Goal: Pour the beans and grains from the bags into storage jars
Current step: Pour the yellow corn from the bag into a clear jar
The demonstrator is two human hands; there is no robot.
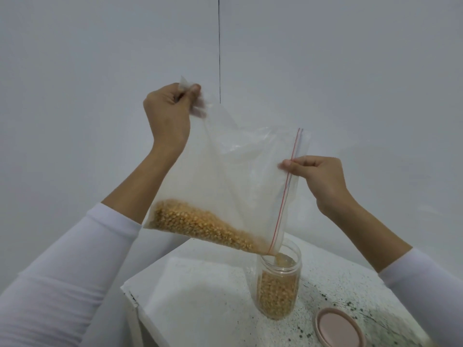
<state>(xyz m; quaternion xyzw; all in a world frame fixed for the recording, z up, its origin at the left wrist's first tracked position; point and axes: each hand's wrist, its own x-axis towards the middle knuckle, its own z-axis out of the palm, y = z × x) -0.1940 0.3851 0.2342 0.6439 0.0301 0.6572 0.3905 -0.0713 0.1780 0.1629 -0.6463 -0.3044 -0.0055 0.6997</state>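
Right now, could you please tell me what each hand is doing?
Left hand: closed, pinching the raised bottom corner of the bag.
Right hand: closed, pinching the bag's zip edge.

Both arms wear long, close-fitting white sleeves of smooth, stretchy fabric with soft folds along their length. The left sleeve [75,266] ends in a plain hem partway up the forearm, on the left of the jar [278,284]; the right sleeve [423,284] ends the same way, to the right of the jar. Beyond each hem the forearm and wrist are bare. The left hand [167,113] and right hand [318,176], both above the jar, carry no gloves, rings, watch or bracelets.
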